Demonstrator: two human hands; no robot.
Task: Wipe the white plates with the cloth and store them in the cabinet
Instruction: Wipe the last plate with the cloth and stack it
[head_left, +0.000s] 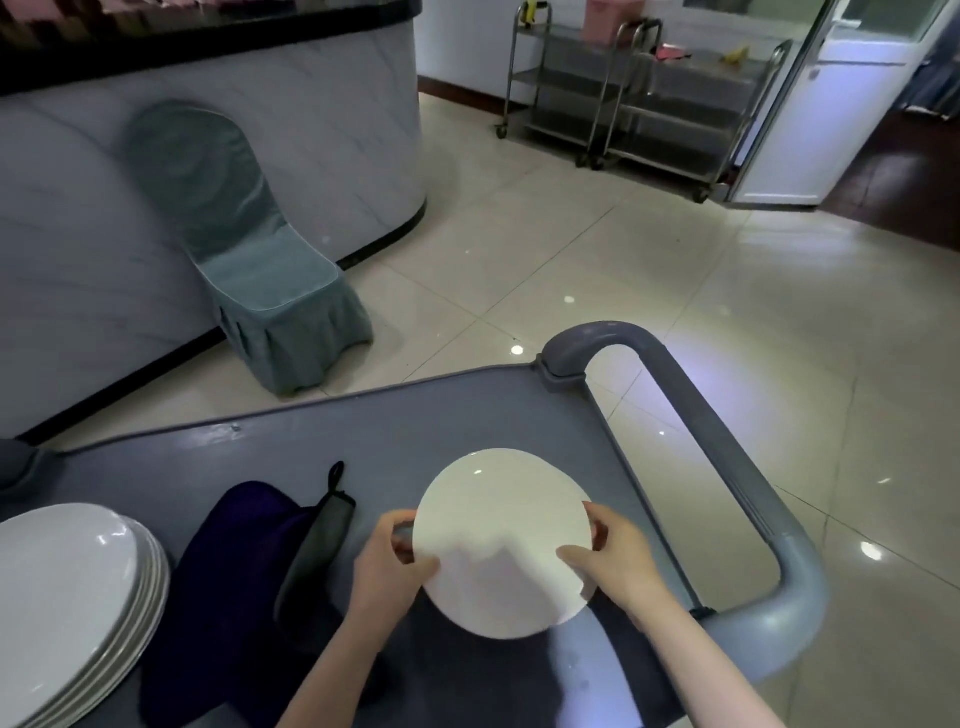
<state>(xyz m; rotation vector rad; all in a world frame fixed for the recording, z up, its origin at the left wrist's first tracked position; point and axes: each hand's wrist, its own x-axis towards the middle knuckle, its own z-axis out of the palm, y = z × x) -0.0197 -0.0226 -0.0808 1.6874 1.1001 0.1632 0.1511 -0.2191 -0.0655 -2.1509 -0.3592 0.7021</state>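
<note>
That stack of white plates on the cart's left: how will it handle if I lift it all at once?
The stack of plates looks like several glazed ceramic pieces, so probably heavy and breakable. The glossy sheen suggests they may slide on each other if tilted. It sits near the cart edge; support it from below.

Two bare forearms enter from the bottom edge. No sleeves, cuffs, watch or rings visible. Left hand (393, 558) and right hand (613, 558) uncovered, no gloves; fingernails short, unpainted as far as blur allows.
</note>
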